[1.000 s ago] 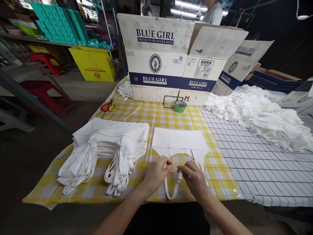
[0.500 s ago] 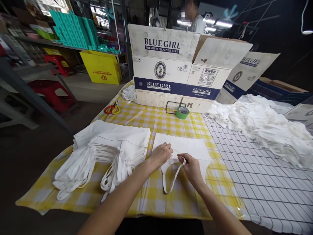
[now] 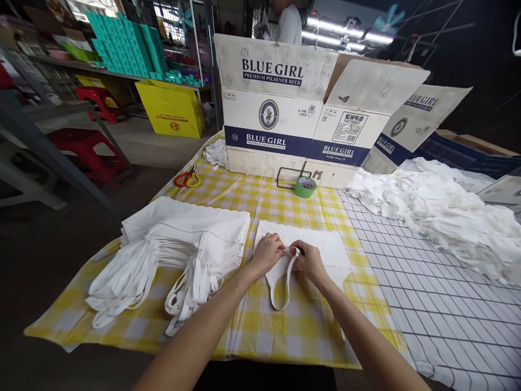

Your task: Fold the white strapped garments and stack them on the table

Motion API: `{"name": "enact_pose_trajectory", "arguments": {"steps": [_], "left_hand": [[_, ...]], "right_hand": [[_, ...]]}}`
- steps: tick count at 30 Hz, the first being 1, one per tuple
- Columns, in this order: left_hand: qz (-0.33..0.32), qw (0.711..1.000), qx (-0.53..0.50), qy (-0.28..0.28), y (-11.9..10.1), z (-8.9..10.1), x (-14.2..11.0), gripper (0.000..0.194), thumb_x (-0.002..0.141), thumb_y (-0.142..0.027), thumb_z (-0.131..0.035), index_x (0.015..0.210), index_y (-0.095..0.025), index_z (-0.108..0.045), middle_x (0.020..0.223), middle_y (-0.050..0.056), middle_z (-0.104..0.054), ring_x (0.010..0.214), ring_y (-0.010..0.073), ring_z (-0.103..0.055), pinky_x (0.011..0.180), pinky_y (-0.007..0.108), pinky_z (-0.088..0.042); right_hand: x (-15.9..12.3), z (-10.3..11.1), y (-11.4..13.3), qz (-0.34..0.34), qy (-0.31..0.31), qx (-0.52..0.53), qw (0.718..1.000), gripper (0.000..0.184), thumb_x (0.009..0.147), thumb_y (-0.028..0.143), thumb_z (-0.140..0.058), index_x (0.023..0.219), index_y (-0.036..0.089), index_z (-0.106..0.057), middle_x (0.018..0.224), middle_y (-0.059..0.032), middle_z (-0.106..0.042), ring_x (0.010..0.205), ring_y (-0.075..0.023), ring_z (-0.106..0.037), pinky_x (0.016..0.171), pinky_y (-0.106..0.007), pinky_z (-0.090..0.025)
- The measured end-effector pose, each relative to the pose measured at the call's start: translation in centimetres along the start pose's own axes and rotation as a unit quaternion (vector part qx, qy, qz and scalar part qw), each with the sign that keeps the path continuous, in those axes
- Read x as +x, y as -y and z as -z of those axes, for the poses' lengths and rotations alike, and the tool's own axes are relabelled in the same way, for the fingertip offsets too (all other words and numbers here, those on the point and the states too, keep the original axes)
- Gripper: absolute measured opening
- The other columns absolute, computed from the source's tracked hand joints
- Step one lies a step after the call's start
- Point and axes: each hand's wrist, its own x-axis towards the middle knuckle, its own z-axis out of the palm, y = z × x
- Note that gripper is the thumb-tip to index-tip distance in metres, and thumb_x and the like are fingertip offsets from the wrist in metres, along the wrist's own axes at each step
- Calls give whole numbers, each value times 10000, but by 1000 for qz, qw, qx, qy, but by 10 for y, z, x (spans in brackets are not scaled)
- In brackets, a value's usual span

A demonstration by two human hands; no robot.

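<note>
A white camisole-like garment with thin straps lies flat on the yellow checked tablecloth in front of me. My left hand pinches the garment near its neckline. Close beside it, my right hand has its fingers closed on the same garment where a strap begins. The strap loops down between my hands onto the cloth. The exact spot under the fingertips is hidden. To the left sits a neat stack of the same white garments, their straps hanging toward me.
Red-and-yellow-handled scissors and a green tape roll lie farther back. A large beer carton stands behind them. White garments are heaped on the right over a grid-patterned cloth. A person is behind the carton.
My right hand has moved up and left, closer to my left hand, drawing the strap with it. The strap loop is narrower. The person behind the carton has shifted left.
</note>
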Motion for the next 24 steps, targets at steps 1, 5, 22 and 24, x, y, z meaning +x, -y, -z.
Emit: {"name": "enact_pose_trajectory", "arguments": {"steps": [1,5,22,24], "left_hand": [[4,1000,-10,0,1,0,1,120,805,-266,-573,839,-191,-661,882,21,-574,905,175,-478,825,307,-389],[17,999,-45,5,3,1,4,111,782,-249,-584,800,-193,-679,854,13,-585,890,172,-489,813,288,-397],[21,995,-102,8,4,7,4,160,783,-254,-548,751,-192,-692,833,18,-596,886,179,-491,827,289,-385],[19,994,-103,7,4,7,4,156,779,-250,-551,740,-189,-690,829,18,-594,888,181,-489,828,288,-383]], "right_hand": [[2,0,0,9,4,-7,1000,217,672,130,-404,722,177,-609,666,-2,-607,588,-129,-507,590,-227,-377],[6,0,2,38,16,-37,998,224,638,89,-404,689,182,-601,695,-10,-604,606,-131,-508,596,-228,-366],[9,-3,-2,73,21,-122,990,187,694,66,-430,715,175,-581,710,-19,-588,615,-131,-515,595,-227,-354],[9,-4,-2,75,18,-124,989,195,694,60,-421,720,174,-577,715,-21,-585,616,-131,-512,596,-227,-351]]}}
